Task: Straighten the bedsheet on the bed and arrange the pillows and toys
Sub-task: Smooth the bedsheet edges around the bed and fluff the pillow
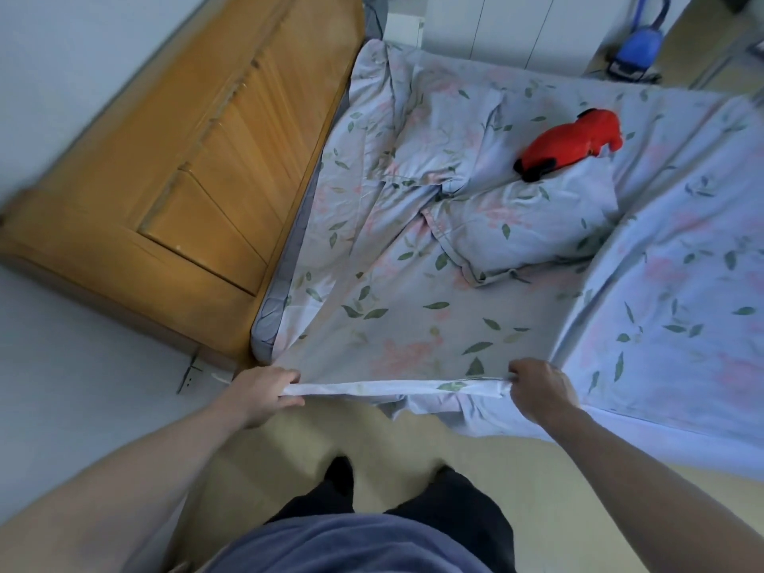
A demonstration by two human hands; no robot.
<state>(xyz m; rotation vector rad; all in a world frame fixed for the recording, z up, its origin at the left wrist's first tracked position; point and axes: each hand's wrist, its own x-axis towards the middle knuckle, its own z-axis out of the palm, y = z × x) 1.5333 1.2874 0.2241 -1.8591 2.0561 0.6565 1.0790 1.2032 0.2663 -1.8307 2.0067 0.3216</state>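
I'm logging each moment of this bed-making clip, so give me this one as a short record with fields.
sheet: floral bedsheet, near edge lifted and stretched taut
left hand: left hand grips the edge near the headboard corner
right hand: right hand grips the same edge
pillows: two pillows in matching fabric, askew mid-bed
toy: red plush toy lying on the farther end of one pillow
headboard: wooden headboard at left
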